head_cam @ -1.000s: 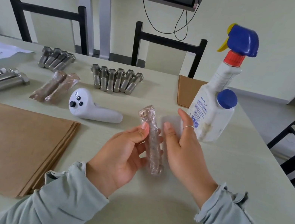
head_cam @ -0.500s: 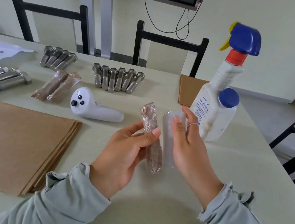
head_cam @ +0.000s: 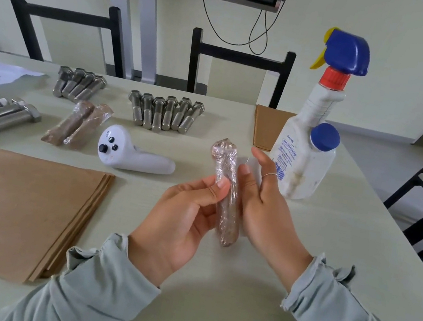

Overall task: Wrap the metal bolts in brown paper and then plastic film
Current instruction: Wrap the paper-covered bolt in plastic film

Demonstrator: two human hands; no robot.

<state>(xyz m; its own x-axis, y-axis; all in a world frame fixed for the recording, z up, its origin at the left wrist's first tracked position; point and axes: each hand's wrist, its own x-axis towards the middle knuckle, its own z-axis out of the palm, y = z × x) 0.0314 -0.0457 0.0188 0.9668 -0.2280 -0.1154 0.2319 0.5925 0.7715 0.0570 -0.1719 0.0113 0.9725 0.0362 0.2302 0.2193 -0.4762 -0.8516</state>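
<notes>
Here your left hand (head_cam: 184,212) pinches the wrapped bolt (head_cam: 227,191) at mid-length, thumb curled over the film. Your right hand (head_cam: 265,201) presses its right side, fingers straight and slightly spread. The bolt stands tilted, just above the table (head_cam: 305,233). Farther left, the brown paper stack (head_cam: 12,207); farther still, bare bolts (head_cam: 164,115).

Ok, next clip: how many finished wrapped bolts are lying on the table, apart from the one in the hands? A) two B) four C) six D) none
A: two wrapped bolts lie side by side left of the white controller, while a third wrapped bolt is held between the left hand and the right hand.
</notes>
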